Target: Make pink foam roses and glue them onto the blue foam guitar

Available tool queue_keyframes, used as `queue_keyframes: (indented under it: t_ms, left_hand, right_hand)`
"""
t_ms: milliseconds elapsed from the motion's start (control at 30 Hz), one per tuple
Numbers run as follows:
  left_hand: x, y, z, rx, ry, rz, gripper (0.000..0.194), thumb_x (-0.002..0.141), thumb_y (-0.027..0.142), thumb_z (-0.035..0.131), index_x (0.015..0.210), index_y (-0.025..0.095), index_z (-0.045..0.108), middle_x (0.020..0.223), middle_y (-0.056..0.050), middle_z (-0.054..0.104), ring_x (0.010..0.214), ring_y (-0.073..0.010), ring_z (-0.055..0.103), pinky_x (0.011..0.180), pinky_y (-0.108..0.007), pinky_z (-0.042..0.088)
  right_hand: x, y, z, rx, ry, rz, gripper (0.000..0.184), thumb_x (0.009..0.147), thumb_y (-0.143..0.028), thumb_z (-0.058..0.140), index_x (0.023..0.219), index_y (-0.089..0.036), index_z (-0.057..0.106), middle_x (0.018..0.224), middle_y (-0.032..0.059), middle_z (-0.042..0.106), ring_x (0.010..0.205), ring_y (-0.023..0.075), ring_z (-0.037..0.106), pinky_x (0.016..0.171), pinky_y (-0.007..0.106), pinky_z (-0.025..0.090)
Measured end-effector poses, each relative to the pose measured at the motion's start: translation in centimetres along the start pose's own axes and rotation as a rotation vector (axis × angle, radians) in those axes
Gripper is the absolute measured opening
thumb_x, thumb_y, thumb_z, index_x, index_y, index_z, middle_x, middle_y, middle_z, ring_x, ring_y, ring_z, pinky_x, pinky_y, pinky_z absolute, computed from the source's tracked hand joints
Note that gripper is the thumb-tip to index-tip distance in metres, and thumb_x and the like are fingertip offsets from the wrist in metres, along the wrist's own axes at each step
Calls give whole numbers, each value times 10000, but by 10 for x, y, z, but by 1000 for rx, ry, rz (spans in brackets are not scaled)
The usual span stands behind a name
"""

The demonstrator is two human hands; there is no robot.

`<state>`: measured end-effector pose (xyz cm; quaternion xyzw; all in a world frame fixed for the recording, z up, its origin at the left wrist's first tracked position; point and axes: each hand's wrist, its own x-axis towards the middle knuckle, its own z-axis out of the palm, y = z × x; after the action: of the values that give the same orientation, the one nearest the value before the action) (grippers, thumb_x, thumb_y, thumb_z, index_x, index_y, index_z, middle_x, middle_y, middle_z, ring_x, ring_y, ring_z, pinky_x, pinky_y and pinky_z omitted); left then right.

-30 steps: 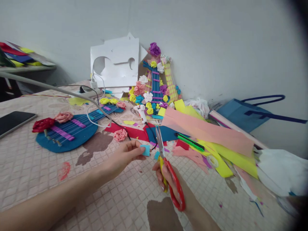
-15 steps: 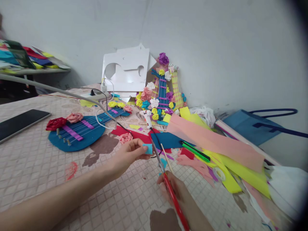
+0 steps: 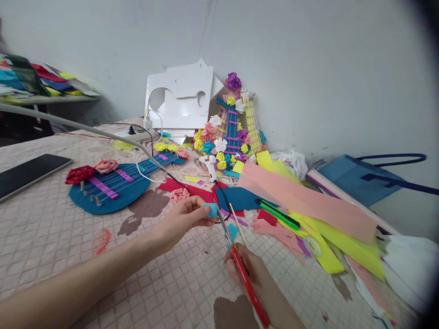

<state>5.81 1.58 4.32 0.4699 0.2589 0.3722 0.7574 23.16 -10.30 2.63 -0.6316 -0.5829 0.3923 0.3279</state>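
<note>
Between thumb and fingers, my left hand [image 3: 192, 212] pinches a small light-blue piece of paper [image 3: 211, 210]. My right hand [image 3: 252, 269] is closed around a pair of scissors with red handles [image 3: 248, 288]. Their metal blades point up and away, with the tips right beside the blue piece's right edge. A thin wooden stick [image 3: 238, 224] and a light-blue scrap [image 3: 233, 230] lie on the table just past my right hand. Beyond my left hand are a pink paper rose [image 3: 179, 195] and a red strip [image 3: 187, 189].
A blue guitar-shaped craft [image 3: 109, 187] lies at left, near a phone [image 3: 34, 173]. A white glue gun [image 3: 209, 167] with a black cord stands ahead. Paper sheets, a green cutter [image 3: 279, 214] and a tape roll [image 3: 312, 246] are at right. Flower-trimmed guitars [image 3: 233, 128] lean on the wall.
Almost nothing has moved. The light-blue piece sits slightly higher and appears a little tilted, close to the scissor blades; both hands keep their holds.
</note>
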Motion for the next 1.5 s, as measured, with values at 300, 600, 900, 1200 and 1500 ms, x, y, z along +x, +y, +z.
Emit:
queue_keyframes:
  t_ms: [300,600,900,1200,1500]
  left_hand:
    - [1,-3,-1,-34,1,-11,268,749,328,716,727,151,516,759,-17,677,758,-147,659,756,-301,508]
    - [0,1,1,-31,8,-10,279,723,326,735,707,150,520,743,-19,675,733,-143,653,740,-297,509]
    - [2,0,0,-56,-4,-17,251,741,312,722,712,144,537,772,-30,679,733,-144,648,741,-300,507]
    - [3,1,-4,-61,-1,-24,240,760,310,709,725,140,544,787,-37,683,728,-138,646,740,-292,509]
    - [4,2,-6,-54,-2,-21,223,762,296,706,720,142,551,768,-20,666,721,-130,635,742,-294,515]
  right_hand:
    - [-2,-2,0,-12,-11,16,178,816,-363,508,746,-200,488,614,-28,499,528,117,451,495,226,322]
    - [-1,-4,-2,-7,-23,1,228,824,-413,517,753,-199,486,631,-18,512,556,126,460,520,233,338]
    - [-2,-1,-2,22,-34,2,252,819,-434,521,730,-202,475,615,-28,478,556,123,436,514,231,333]
    - [-4,-9,-1,21,-24,22,186,818,-357,533,736,-195,491,625,-25,498,554,117,447,520,227,337]
    - [-4,-7,-2,10,-19,26,169,807,-332,547,720,-196,496,614,-24,501,549,121,458,516,229,338]
